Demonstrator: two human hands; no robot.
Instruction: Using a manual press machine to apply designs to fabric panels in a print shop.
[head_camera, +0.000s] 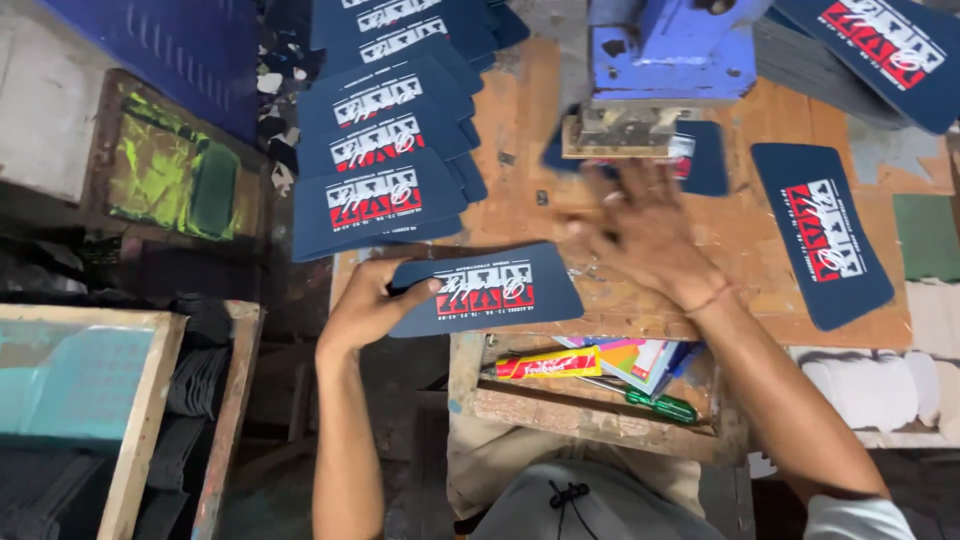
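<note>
1. The left hand (365, 305) pinches the left end of a navy printed patch (487, 288) at the near bench (520, 140) edge.
2. The right hand (650, 235), fingers spread and blurred, hovers empty near the blue press (670, 50).
3. The patch looks light and bendy; edges suit gripping.

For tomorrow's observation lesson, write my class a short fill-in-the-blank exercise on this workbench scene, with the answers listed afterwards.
1. The left hand grips a dark navy printed fabric panel by its ____ end.
2. The blurred right hand reaches toward the ____ metal press.
3. On the shelf under the wooden bench, a screwdriver has a ____ handle.
4. Beside it lies a yellow and ____ tube.

Answers: left; blue; green; red
</note>
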